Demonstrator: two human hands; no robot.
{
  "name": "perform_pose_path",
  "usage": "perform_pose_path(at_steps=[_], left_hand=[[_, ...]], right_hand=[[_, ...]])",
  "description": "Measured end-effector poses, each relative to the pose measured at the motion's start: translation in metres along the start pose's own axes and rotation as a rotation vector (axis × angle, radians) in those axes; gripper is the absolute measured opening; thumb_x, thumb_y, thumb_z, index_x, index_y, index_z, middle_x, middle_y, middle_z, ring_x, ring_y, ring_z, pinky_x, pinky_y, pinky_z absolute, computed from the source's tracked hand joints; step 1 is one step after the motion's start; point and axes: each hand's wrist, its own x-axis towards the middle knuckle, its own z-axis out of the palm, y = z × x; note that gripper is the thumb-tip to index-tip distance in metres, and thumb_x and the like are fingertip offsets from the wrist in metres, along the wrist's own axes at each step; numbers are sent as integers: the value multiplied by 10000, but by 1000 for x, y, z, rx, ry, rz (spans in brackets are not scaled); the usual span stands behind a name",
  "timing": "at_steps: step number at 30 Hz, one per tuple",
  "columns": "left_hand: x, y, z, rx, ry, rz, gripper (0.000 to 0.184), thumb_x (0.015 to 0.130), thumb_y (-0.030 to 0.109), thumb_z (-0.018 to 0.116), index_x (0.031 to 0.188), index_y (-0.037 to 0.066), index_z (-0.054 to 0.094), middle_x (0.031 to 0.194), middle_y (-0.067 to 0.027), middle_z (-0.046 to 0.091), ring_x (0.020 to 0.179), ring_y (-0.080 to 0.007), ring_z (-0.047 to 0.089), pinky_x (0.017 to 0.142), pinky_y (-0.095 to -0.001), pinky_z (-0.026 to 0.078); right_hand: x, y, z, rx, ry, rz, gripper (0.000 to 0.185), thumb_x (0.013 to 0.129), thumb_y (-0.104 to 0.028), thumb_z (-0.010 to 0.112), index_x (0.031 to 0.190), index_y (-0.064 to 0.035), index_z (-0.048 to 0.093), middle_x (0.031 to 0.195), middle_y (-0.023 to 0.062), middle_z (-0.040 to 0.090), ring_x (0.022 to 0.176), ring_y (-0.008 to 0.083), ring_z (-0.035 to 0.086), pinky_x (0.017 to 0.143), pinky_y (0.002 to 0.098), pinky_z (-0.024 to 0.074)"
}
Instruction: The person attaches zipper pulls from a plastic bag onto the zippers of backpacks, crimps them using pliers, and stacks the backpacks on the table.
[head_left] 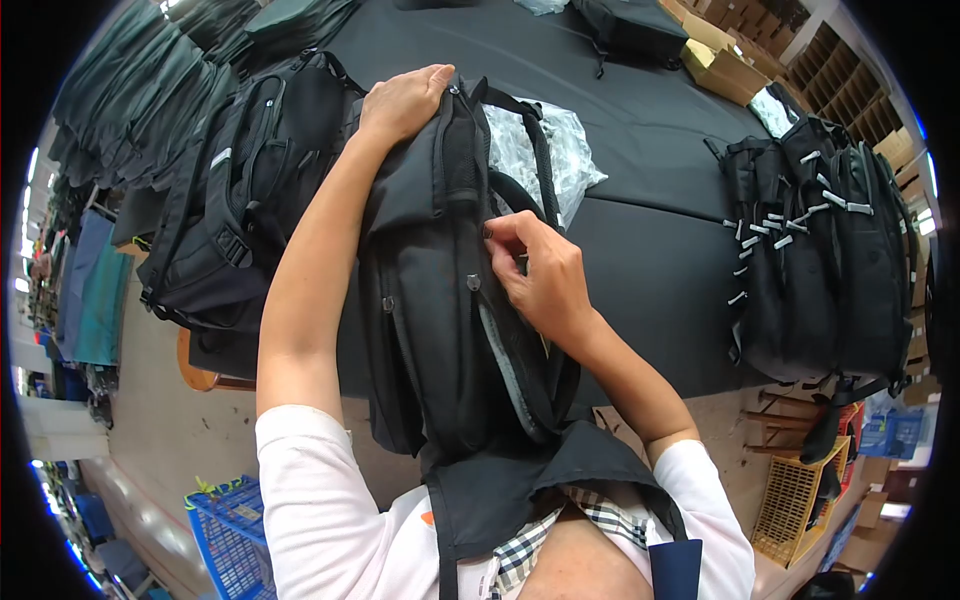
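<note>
A black backpack (425,240) stands on end in front of me, leaning against the table's edge. My left hand (408,103) grips its top end, fingers curled over the fabric. On its right side, my right hand (545,275) is closed in a pinch at the seam, with a small dark bit at the fingertips that I cannot make out clearly. Just below those fingers a zip pull (473,283) sits above a partly open zip with a grey edge. Another zip pull (388,303) shows on the bag's left. Shoulder straps (545,165) hang on the far side.
More black backpacks lie at the left (250,190), and a row with pale zip pulls (800,240) stands at the right. Clear plastic (560,150) lies on the black table (650,270). A blue crate (230,530) and yellow crate (795,505) stand on the floor.
</note>
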Motion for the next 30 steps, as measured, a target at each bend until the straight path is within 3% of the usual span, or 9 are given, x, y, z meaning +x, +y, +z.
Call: perform_pose_path(at_steps=[5,7,10,11,13,17,19,25,30], left_hand=[[-1,-2,-5,-19,-42,-31,500,914,507,270,1204,207,547,1126,-123,593,1061,-318,540,904,-420,412],[8,-11,-6,-45,-45,-48,491,914,491,287,1195,193,557,1132,-128,589,1066,-320,536,909,-412,410],[24,-26,-9,-229,-209,70,412,917,324,412,1131,13,579,1157,-165,574,1101,-289,534,930,-320,396],[28,-30,-8,-225,-199,76,412,917,324,412,1131,13,579,1157,-165,574,1101,-289,534,930,-320,396],[36,-39,-5,-182,-249,145,404,881,389,410,1072,105,626,1080,-167,601,1028,-353,546,890,-401,417],[22,-28,0,-104,-111,153,370,890,360,382,1082,137,608,1069,-138,607,1006,-336,558,853,-428,435],[20,-22,-6,-47,-182,138,340,885,336,383,1105,170,583,1075,-135,604,1000,-330,564,835,-434,443],[16,-8,-9,30,-126,81,256,839,257,441,1004,126,586,1007,-149,621,953,-351,577,781,-445,461],[19,-8,1,120,-88,163,324,866,271,421,1132,136,550,1056,-130,609,1006,-306,566,815,-458,433]], right_hand=[[3,-4,-9,47,-91,74,207,746,5,614,943,-23,555,766,96,575,683,277,579,642,337,474],[17,-8,-19,2,-60,-10,224,745,6,617,959,-24,556,803,96,574,703,279,580,651,339,475],[51,-10,-24,-115,-1,-230,245,745,5,616,981,-24,556,885,102,567,758,283,578,673,347,474],[68,-7,-22,-189,28,-376,249,746,3,613,987,-23,555,929,108,561,794,285,576,686,353,473],[96,3,-11,-256,-60,-380,264,732,-8,591,993,9,550,955,127,553,895,290,549,776,366,459],[138,49,24,-709,-240,-463,261,750,-75,542,991,18,576,963,111,556,933,255,530,816,339,430],[154,54,36,-933,-167,-617,169,749,-95,522,876,-9,592,859,76,561,824,214,540,729,311,427],[181,65,50,-1155,-240,-620,158,748,-141,520,816,-33,614,756,69,570,761,198,548,666,287,408],[179,46,44,-1204,-439,-493,152,743,-139,538,796,-29,629,793,87,612,784,209,578,649,294,457]])
